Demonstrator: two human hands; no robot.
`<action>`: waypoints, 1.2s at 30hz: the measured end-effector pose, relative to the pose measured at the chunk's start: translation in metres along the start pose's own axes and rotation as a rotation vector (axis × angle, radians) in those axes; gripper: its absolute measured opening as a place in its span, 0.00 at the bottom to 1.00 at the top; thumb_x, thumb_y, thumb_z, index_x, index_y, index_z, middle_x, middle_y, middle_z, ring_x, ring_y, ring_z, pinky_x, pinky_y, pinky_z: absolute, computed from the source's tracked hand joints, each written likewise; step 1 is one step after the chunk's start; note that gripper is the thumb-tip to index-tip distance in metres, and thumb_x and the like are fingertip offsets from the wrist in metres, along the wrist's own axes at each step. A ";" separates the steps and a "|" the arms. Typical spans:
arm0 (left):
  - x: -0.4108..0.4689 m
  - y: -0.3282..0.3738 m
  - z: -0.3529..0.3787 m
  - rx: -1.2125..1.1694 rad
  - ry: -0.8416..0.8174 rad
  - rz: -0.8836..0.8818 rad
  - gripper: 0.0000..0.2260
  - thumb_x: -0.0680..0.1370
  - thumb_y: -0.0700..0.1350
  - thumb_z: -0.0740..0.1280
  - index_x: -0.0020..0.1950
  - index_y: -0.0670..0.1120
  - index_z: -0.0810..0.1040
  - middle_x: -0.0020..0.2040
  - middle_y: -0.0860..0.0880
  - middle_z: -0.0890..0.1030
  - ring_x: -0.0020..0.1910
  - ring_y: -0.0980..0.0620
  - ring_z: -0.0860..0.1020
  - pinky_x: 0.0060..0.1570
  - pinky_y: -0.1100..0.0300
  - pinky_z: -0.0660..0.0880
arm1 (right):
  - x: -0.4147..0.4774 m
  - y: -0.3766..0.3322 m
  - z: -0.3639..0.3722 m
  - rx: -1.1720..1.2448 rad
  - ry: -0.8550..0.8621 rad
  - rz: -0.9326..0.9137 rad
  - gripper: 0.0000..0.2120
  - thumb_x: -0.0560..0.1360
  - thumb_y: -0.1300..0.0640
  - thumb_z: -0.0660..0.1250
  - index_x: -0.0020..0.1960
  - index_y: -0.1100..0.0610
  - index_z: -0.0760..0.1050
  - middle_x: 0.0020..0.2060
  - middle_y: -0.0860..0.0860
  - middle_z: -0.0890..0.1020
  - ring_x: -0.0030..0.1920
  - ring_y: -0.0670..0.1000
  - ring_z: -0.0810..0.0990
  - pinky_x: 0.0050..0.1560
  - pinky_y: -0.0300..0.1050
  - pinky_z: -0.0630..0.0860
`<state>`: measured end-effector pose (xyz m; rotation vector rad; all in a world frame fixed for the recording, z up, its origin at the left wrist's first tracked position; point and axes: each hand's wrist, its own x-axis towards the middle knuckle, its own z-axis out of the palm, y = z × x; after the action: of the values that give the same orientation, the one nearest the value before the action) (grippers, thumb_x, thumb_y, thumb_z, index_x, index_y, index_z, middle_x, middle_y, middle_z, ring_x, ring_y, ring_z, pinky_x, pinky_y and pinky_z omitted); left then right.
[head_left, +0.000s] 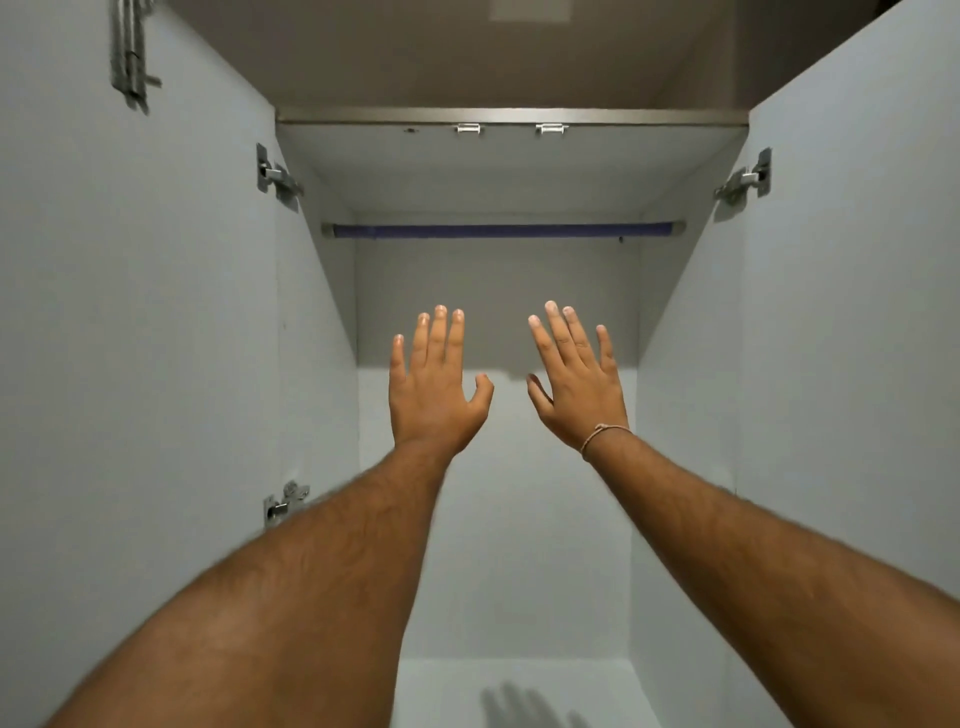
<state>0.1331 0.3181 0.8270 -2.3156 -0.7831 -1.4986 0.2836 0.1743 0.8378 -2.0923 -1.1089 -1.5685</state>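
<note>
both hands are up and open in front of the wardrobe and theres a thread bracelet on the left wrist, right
Not quite. The bracelet is on the right wrist, not the left; the head view shows it just below the right hand. The rest holds: the left hand and the right are both up and open in front of the wardrobe.

Open pale grey wardrobe (496, 280), doors (130, 312) standing wide at both sides, metal hinges (275, 176) on the edges, purple hanging rail (498, 229) across the top, beige ceiling (441, 52) above.
</note>
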 end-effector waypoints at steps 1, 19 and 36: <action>0.001 0.001 0.000 -0.011 0.004 -0.012 0.38 0.81 0.63 0.51 0.88 0.50 0.43 0.89 0.47 0.48 0.88 0.46 0.46 0.85 0.40 0.44 | 0.001 0.001 -0.001 0.002 0.013 -0.008 0.37 0.84 0.42 0.58 0.87 0.50 0.46 0.86 0.52 0.48 0.86 0.55 0.46 0.84 0.64 0.47; 0.015 0.157 -0.028 -0.555 0.140 0.206 0.38 0.82 0.60 0.58 0.88 0.53 0.46 0.89 0.52 0.47 0.87 0.52 0.44 0.85 0.42 0.45 | -0.040 0.111 -0.173 -0.036 0.478 0.178 0.29 0.80 0.49 0.65 0.80 0.49 0.67 0.85 0.52 0.59 0.86 0.55 0.53 0.82 0.63 0.44; -0.027 0.401 -0.126 -1.251 -0.149 0.449 0.29 0.86 0.63 0.58 0.85 0.55 0.62 0.84 0.54 0.66 0.81 0.51 0.67 0.72 0.47 0.72 | -0.125 0.217 -0.250 0.416 0.537 0.741 0.25 0.90 0.49 0.51 0.86 0.50 0.54 0.84 0.50 0.62 0.82 0.47 0.61 0.69 0.27 0.61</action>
<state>0.2599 -0.0798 0.8813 -3.0539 0.9374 -1.8329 0.2586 -0.1781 0.8574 -1.4198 -0.3516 -1.2573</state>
